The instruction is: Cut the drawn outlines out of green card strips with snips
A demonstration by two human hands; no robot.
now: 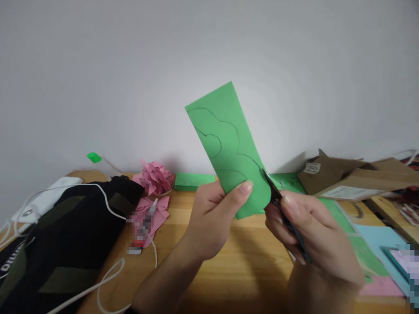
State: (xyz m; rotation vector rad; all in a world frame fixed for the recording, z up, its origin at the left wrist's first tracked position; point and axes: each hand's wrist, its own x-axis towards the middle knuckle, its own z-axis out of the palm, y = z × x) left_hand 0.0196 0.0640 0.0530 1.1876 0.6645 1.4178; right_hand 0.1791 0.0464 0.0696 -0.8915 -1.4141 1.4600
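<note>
Green paper (225, 126) with curved pencil outlines is held up over the table, tilted to the left. My left hand (216, 218) pinches its lower part, the thumb lying on the front face. In my right hand (314, 235) is a pair of dark scissors (288, 222), gripped by the handles. The blades meet the paper's right edge, close to a drawn line. Below them the paper's edge is rounded. The handle loops are partly hidden by my fingers.
Left on the wooden table (248, 270) are a pink paper flower (157, 178), a glue tube (145, 226), white cable and a black bag (75, 235). A brown cardboard piece (353, 174) and coloured sheets lie right. Folded green paper (193, 181) sits by the wall.
</note>
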